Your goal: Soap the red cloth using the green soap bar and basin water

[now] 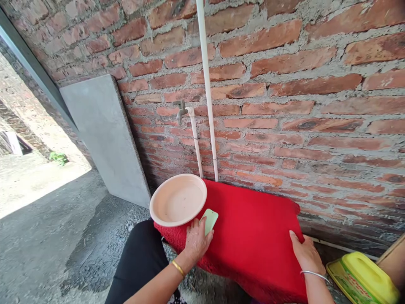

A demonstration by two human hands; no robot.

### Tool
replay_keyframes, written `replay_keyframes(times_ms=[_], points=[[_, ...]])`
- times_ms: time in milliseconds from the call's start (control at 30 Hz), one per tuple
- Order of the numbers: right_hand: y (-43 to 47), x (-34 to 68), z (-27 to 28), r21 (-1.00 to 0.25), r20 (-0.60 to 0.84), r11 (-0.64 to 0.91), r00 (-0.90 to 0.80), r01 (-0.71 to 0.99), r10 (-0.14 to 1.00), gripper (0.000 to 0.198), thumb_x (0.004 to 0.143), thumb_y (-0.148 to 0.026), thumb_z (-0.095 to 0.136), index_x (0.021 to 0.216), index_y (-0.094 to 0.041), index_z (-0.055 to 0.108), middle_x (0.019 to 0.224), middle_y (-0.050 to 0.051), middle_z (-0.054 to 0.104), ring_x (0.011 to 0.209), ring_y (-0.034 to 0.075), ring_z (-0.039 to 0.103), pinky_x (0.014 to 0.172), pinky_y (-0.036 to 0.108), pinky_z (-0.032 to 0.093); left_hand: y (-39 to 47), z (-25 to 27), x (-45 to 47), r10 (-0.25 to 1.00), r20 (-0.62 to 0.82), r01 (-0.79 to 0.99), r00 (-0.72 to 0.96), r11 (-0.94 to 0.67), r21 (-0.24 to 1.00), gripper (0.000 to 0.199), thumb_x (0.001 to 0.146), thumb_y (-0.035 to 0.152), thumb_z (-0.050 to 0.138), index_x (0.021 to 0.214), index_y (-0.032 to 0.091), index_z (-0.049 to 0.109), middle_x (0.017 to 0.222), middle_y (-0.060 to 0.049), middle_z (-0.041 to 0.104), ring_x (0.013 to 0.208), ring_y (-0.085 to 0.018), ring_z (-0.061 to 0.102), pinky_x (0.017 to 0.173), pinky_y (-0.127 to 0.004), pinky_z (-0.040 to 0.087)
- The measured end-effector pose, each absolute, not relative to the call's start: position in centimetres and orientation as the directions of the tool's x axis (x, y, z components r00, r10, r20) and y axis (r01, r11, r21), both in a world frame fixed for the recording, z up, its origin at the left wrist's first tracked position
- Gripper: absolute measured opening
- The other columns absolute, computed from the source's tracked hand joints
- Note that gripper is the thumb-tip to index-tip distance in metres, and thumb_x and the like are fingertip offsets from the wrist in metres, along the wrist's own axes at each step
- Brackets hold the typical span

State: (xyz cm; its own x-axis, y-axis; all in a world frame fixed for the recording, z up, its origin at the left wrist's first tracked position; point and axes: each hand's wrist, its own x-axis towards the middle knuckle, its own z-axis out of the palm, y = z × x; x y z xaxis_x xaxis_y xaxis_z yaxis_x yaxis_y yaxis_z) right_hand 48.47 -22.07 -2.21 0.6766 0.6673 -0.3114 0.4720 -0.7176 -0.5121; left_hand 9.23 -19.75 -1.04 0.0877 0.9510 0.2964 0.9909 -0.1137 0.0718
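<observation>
My left hand [196, 240], wearing a gold bangle, is closed around the lower end of a pale green, flat, rounded piece [211, 221] with a small hole at its top. Its kind and underside do not show. That hand rests over a red cloth [249, 228] just below the rim of a pale pink basin [179, 200]. On the right, my right hand [306, 252], with a silver bangle, grips the cloth's edge, thumb on top and fingers hidden. The cloth lies spread over a raised support that I cannot see, and the basin stands at its left end.
Behind the cloth rises a brick wall [303, 101] with a tap [181, 112] and a tall white pipe [206, 76]. A grey slab [104, 135] leans at left above wet concrete [91, 240]. A yellow-green package [363, 276] lies at lower right.
</observation>
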Motion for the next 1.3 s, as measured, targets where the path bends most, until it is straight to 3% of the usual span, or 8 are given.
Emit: replay_keyframes(times_ms=[200, 267, 400, 567, 667, 867, 1133, 1300], points=[[-22.1, 48.3, -1.9, -0.467, -0.341, -0.745, 0.681, 0.475, 0.648, 0.081, 0.093, -0.068, 0.021, 0.146, -0.011, 0.042, 0.141, 0.025, 0.057, 0.128, 0.038, 0.058, 0.102, 0.052, 0.049, -25.6, -4.6, 16.2, 0.843, 0.242, 0.847, 0.480, -0.517, 0.122, 0.073, 0.083, 0.064, 0.064, 0.144, 0.028, 0.049, 0.130, -0.013, 0.063, 0.117, -0.033, 0.059, 0.103, -0.054, 0.048], [-22.1, 48.3, -1.9, -0.472, -0.341, -0.745, 0.682, 0.471, 0.647, 0.082, 0.093, -0.068, 0.022, 0.147, -0.010, 0.042, 0.144, 0.025, 0.055, 0.130, 0.039, 0.056, 0.104, 0.054, 0.048, -26.0, -4.2, 16.9, 0.813, 0.219, 0.804, 0.540, -0.575, 0.153, 0.075, 0.083, 0.067, 0.061, 0.147, 0.029, 0.046, 0.131, -0.012, 0.062, 0.118, -0.032, 0.058, 0.105, -0.055, 0.046], [-22.2, 48.2, -2.2, -0.497, -0.314, -0.736, 0.695, 0.459, 0.646, 0.080, 0.093, -0.069, 0.023, 0.145, -0.012, 0.044, 0.139, 0.026, 0.058, 0.125, 0.037, 0.061, 0.102, 0.052, 0.050, -22.2, -1.3, 14.5, 0.935, 0.179, 0.928, 0.305, -0.334, 0.167, 0.058, 0.089, 0.050, 0.060, 0.141, 0.026, 0.052, 0.120, -0.011, 0.063, 0.110, -0.029, 0.061, 0.100, -0.049, 0.049], [-22.1, 48.4, -2.6, -0.502, -0.335, -0.729, 0.673, 0.465, 0.660, 0.081, 0.094, -0.069, 0.021, 0.145, -0.011, 0.043, 0.144, 0.026, 0.054, 0.130, 0.038, 0.057, 0.105, 0.053, 0.047, -17.2, 1.0, 12.5, 0.977, 0.188, 0.985, 0.100, -0.124, 0.122, 0.046, 0.091, 0.035, 0.060, 0.134, 0.019, 0.058, 0.111, -0.012, 0.065, 0.101, -0.028, 0.065, 0.089, -0.042, 0.052], [-22.0, 48.6, -2.5, -0.502, -0.343, -0.731, 0.669, 0.463, 0.659, 0.081, 0.094, -0.068, 0.022, 0.146, -0.010, 0.042, 0.144, 0.025, 0.054, 0.129, 0.038, 0.057, 0.105, 0.052, 0.047, -18.3, 0.4, 14.6, 0.976, 0.170, 0.979, 0.136, -0.159, 0.128, 0.050, 0.091, 0.039, 0.060, 0.137, 0.018, 0.057, 0.115, -0.014, 0.065, 0.106, -0.030, 0.064, 0.093, -0.047, 0.051], [-22.1, 48.4, -2.0, -0.485, -0.338, -0.744, 0.686, 0.460, 0.644, 0.081, 0.093, -0.069, 0.023, 0.146, -0.011, 0.043, 0.141, 0.025, 0.057, 0.123, 0.035, 0.063, 0.101, 0.049, 0.050, -23.4, -1.1, 19.3, 0.868, 0.054, 0.832, 0.493, -0.489, 0.263, 0.072, 0.088, 0.062, 0.057, 0.149, 0.026, 0.046, 0.135, -0.014, 0.059, 0.125, -0.035, 0.054, 0.108, -0.057, 0.042], [-22.1, 48.3, -2.3, -0.477, -0.349, -0.743, 0.676, 0.469, 0.650, 0.082, 0.094, -0.069, 0.020, 0.146, -0.010, 0.041, 0.144, 0.026, 0.054, 0.131, 0.037, 0.056, 0.105, 0.052, 0.047, -17.2, 1.2, 13.0, 0.983, 0.146, 0.978, 0.109, -0.132, 0.161, 0.047, 0.092, 0.037, 0.058, 0.136, 0.020, 0.056, 0.113, -0.011, 0.064, 0.102, -0.026, 0.063, 0.090, -0.041, 0.051], [-22.1, 48.5, -2.4, -0.477, -0.346, -0.741, 0.674, 0.473, 0.653, 0.083, 0.094, -0.069, 0.020, 0.146, -0.009, 0.041, 0.141, 0.026, 0.056, 0.129, 0.038, 0.058, 0.104, 0.052, 0.047, -18.6, -0.1, 14.9, 0.970, 0.187, 0.974, 0.154, -0.181, 0.139, 0.050, 0.091, 0.040, 0.059, 0.136, 0.019, 0.057, 0.116, -0.013, 0.064, 0.105, -0.029, 0.063, 0.093, -0.045, 0.050]])
